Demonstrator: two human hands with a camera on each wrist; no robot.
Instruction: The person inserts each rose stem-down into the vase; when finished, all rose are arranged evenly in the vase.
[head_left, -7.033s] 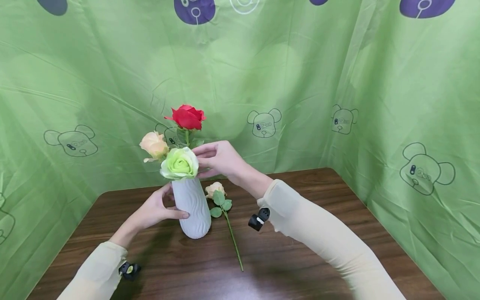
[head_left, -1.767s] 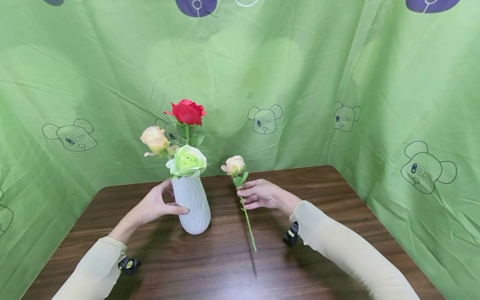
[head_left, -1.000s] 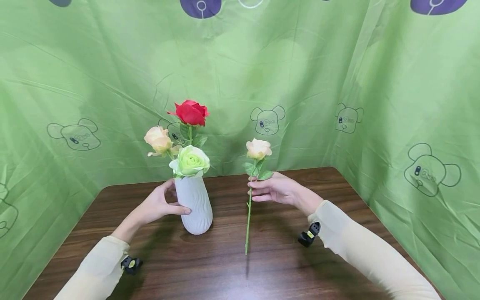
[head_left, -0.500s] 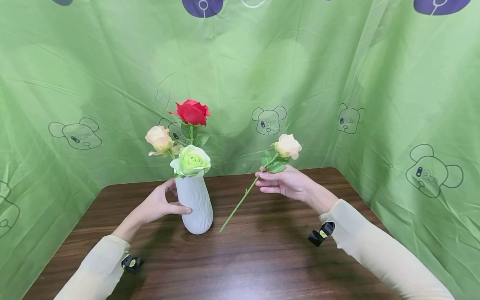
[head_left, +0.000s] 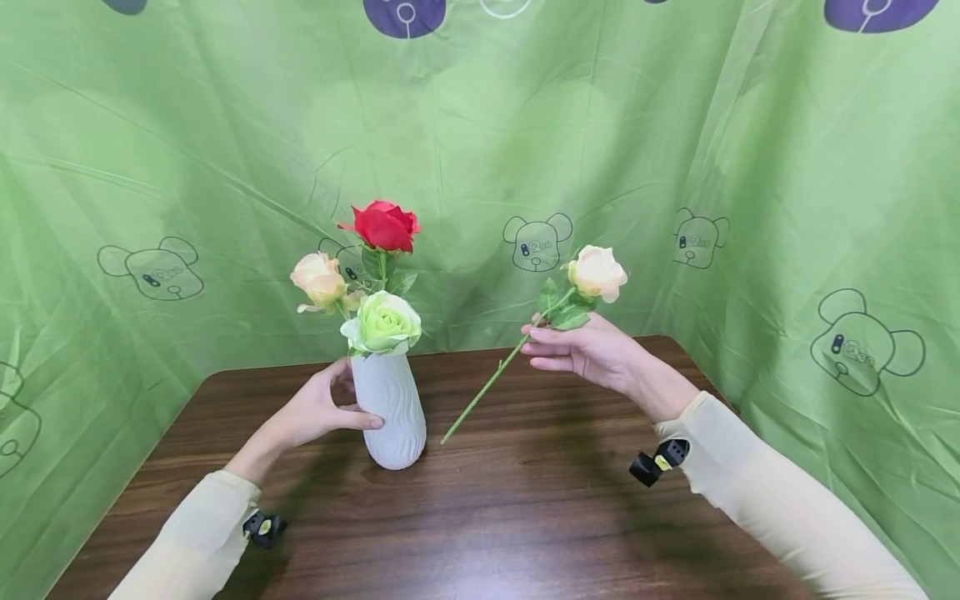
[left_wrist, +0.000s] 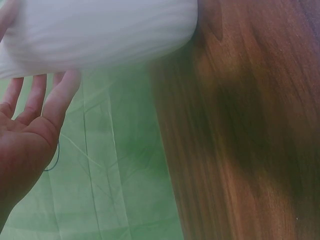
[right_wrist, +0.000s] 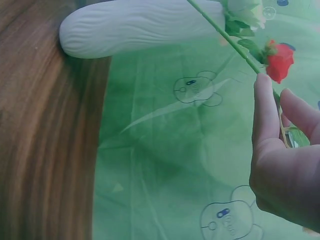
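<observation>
A white ribbed vase [head_left: 387, 410] stands on the brown wooden table [head_left: 525, 517] and holds a red rose [head_left: 382, 226], a peach rose [head_left: 320, 280] and a pale green rose [head_left: 382, 322]. My left hand [head_left: 322, 408] grips the vase's left side; the left wrist view shows the vase [left_wrist: 95, 30] against my fingers [left_wrist: 60, 100]. My right hand [head_left: 577, 350] pinches the stem of a loose peach rose [head_left: 596, 272] just under its leaves. The rose is held tilted in the air to the right of the vase, its stem tip [head_left: 444, 440] pointing down toward the vase's base. The stem [right_wrist: 225, 37] crosses the right wrist view.
A green cloth with bear prints [head_left: 675, 167] hangs close behind and on both sides of the table. Small black wrist cameras [head_left: 658, 462] sit on both sleeves. Bare tabletop lies in front of the vase.
My right hand picked the peach rose up from the table beside the vase, carried it right and up, and tilted its bloom to the right. The left hand has stayed on the vase.
</observation>
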